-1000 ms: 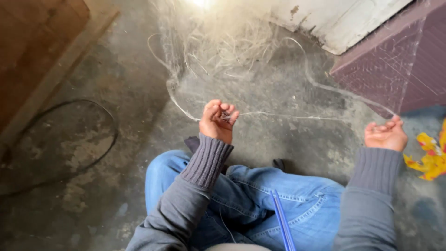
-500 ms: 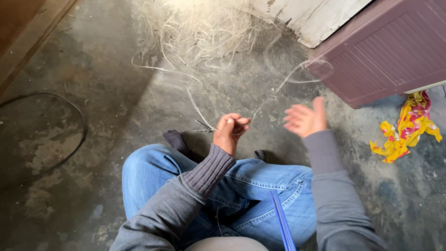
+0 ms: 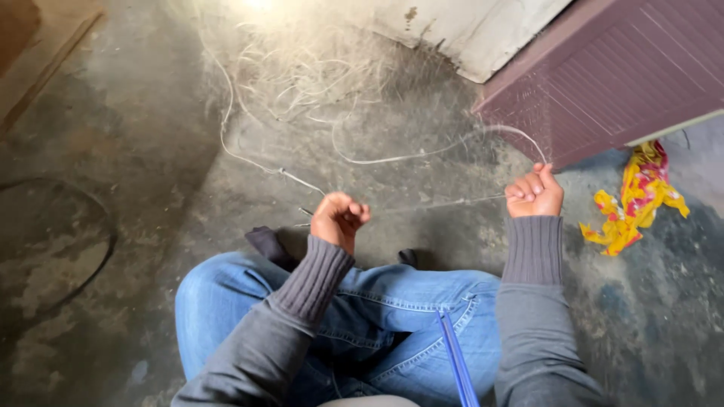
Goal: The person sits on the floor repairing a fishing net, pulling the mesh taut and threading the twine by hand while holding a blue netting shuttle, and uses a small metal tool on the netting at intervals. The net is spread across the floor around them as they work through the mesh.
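Observation:
I sit cross-legged on a concrete floor in blue jeans and grey sleeves. My left hand (image 3: 339, 218) is closed around one end of a thin pale string (image 3: 437, 203). My right hand (image 3: 534, 194) pinches the same string farther along, so a short length runs taut between the two hands. From my right hand the string loops up and back across the floor toward a loose tangled heap of the same pale string (image 3: 302, 68) near the wall.
A maroon ribbed panel (image 3: 611, 75) leans at the upper right beside a white wall base (image 3: 467, 30). A crumpled yellow and red wrapper (image 3: 633, 200) lies on the floor at the right. A dark cable (image 3: 105, 234) curves at the left. A blue strip (image 3: 456, 354) rests on my lap.
My right hand has moved out to the right and closed on the string, drawing it taut away from my left hand. The view has shifted slightly.

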